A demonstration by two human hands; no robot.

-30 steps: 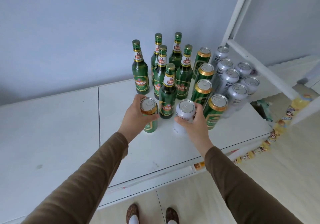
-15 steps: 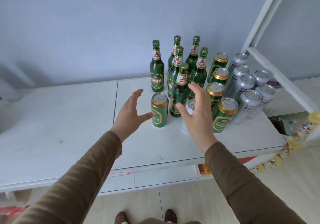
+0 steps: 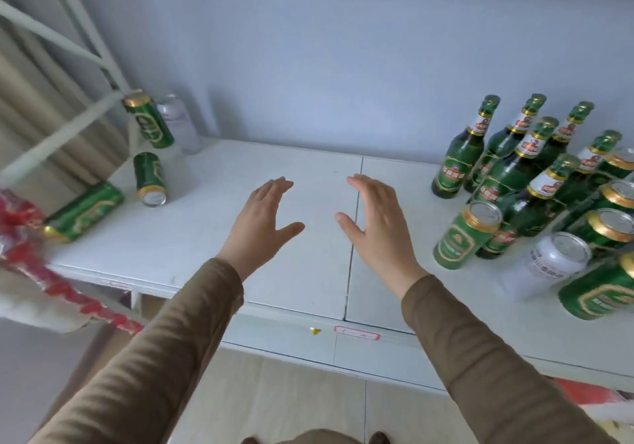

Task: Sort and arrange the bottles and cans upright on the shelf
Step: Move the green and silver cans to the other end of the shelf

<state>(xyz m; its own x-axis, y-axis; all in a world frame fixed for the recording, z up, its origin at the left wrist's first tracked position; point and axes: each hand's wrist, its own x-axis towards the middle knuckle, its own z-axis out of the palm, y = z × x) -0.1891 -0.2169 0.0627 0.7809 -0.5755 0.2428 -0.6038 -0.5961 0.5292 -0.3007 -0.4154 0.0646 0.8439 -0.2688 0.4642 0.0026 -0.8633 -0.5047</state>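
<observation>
Both hands empty, fingers straight and loosely spread, thumbs out: left hand and right hand hover palms-down over the bare middle of the white shelf, a gap between them, brown sleeves running back to the camera. Sorted group sits at the right end: green bottles upright in a tight cluster at the back, a green can upright just in front of them, a white can beside it, more green cans behind and right, partly cut off by the frame edge. Left end unsorted: one green can on its side, lid toward camera; another lying can at the shelf's left edge; a third green can upright by the back corner, a silver can just behind it. Red plastic packaging, blurred, at far left.
</observation>
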